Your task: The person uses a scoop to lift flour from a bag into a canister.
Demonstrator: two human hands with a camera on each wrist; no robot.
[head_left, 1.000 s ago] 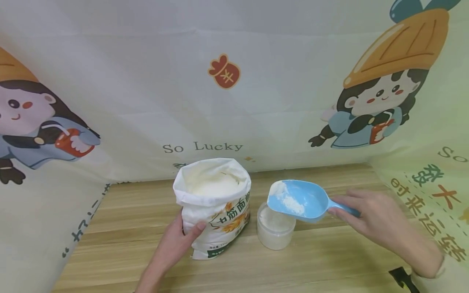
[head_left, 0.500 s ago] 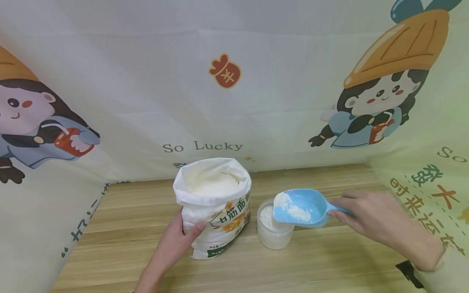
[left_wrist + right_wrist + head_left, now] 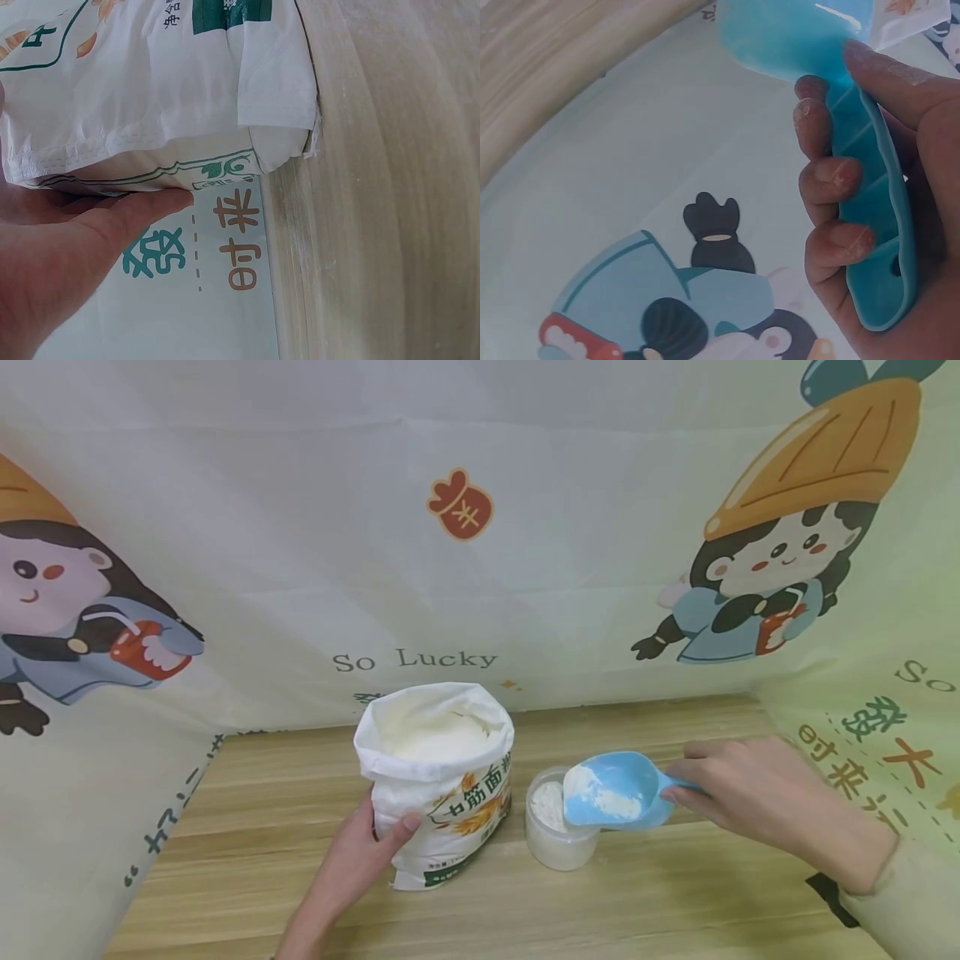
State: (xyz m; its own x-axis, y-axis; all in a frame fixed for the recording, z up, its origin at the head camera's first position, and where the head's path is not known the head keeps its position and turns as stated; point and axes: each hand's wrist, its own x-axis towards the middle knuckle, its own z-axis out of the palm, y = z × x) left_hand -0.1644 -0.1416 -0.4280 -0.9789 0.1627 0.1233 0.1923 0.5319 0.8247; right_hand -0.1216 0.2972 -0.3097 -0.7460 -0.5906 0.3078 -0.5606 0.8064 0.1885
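A white flour bag (image 3: 420,827) stands open-topped on the table, with white flour (image 3: 442,739) inside. My left hand (image 3: 360,860) grips its lower left side, the thumb on the front and the other fingers mostly hidden behind. In the left wrist view the bag's bottom seam (image 3: 217,172) shows above the thumb. To the right stands a clear round jar (image 3: 562,852) with flour in it. Over the jar's right rim is a blue scoop (image 3: 637,777), some flour still in its bowl. My right hand (image 3: 757,785) holds its handle (image 3: 874,202), fingers curled round it.
The wood-grain table (image 3: 240,860) runs back to a printed cloth (image 3: 300,568), which also hangs at both sides. A black strap-like piece (image 3: 831,897) sits by the right sleeve (image 3: 911,902).
My right hand has lowered the scoop and shifted it slightly right over the jar, uncovering more of the jar's flour. My left hand and the bag stay put.
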